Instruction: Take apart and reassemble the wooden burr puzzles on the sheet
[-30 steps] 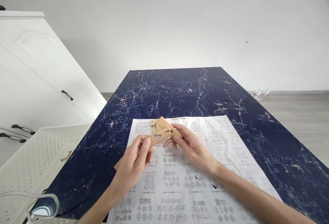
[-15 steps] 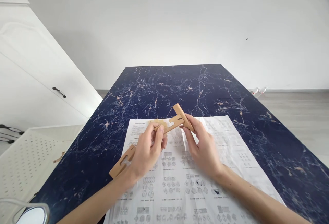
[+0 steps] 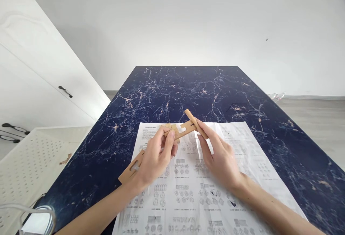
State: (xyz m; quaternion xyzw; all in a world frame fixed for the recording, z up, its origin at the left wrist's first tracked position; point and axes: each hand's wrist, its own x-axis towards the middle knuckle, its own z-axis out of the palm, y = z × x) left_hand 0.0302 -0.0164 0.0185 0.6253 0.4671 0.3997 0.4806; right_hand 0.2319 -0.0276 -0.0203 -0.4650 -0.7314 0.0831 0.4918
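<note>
Above the printed sheet (image 3: 185,177), my left hand (image 3: 157,154) pinches the left end of a flat wooden puzzle piece (image 3: 183,130) with a cut-out and a dark mark near its right end. My right hand (image 3: 218,152) is closed on a narrow wooden bar (image 3: 196,124), which sits crosswise at that piece's right end. Whether the two are locked together I cannot tell. Another small bit of wood shows behind my left fingertips. A second flat wooden piece (image 3: 132,168) with a cut-out lies beside my left wrist, partly hidden by it.
The sheet lies on a dark blue marble-patterned table (image 3: 185,91). To the left, a white perforated basket (image 3: 29,170) holds small wooden pieces (image 3: 65,159). A white cabinet (image 3: 45,66) stands behind it. A pale cable (image 3: 27,209) and a round shiny object are at lower left.
The wooden bar has turned so its narrow edge faces me more, and my right hand has shifted slightly right. The whole view has moved a little.
</note>
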